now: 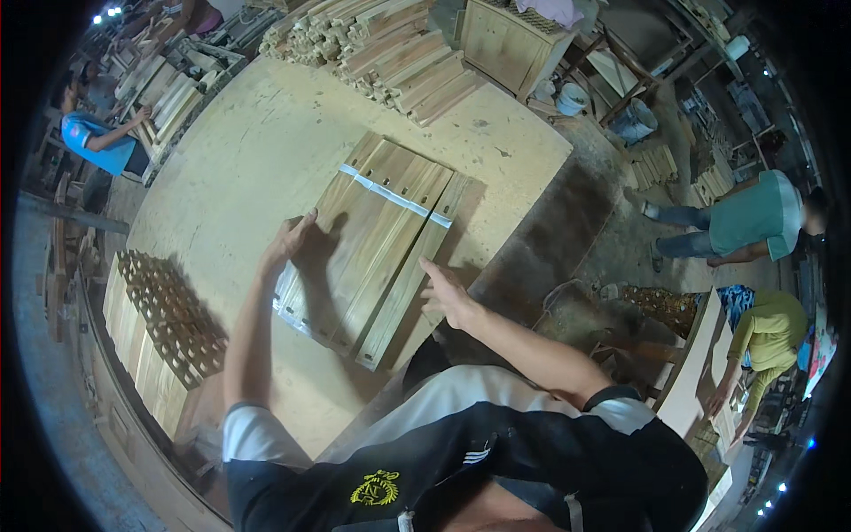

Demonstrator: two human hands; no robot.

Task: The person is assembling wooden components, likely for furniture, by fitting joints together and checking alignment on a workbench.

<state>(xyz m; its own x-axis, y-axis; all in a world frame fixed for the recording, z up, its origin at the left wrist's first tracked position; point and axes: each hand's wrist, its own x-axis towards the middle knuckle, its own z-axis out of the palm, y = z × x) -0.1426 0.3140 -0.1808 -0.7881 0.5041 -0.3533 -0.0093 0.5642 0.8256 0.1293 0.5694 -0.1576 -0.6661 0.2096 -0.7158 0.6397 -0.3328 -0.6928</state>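
**Banded board bundle (372, 235) on worktable (230, 133), a hand at each side**

Largest item on my feed: the pale worktable, its surface marked with scuffs and dark spots. The wearer's dark shirt (567, 452), with pale sleeves, fills the near side. At the far edge I log a heap of cut timber strips (390, 53); at the near left, a stack of pieces with dark-holed ends (168, 310).

The bundle lies flat around the table's middle, skewed, its far end toward the right. A dark gap divides its narrow right-hand board from the wider part.

I find the left hand (291, 238) by the bundle's left edge, fingers extended, grasping nothing; contact I cannot tell. The right hand (450, 297) is just beside the right edge, fingers spread and likewise without a hold.

A whitish band (386, 190) crosses the far end. Markings: a yellow crest-like emblem (375, 487) on the shirt, detail too small to read, and short white stripes (476, 457). Smallest: dark slots along the bundle's far end.
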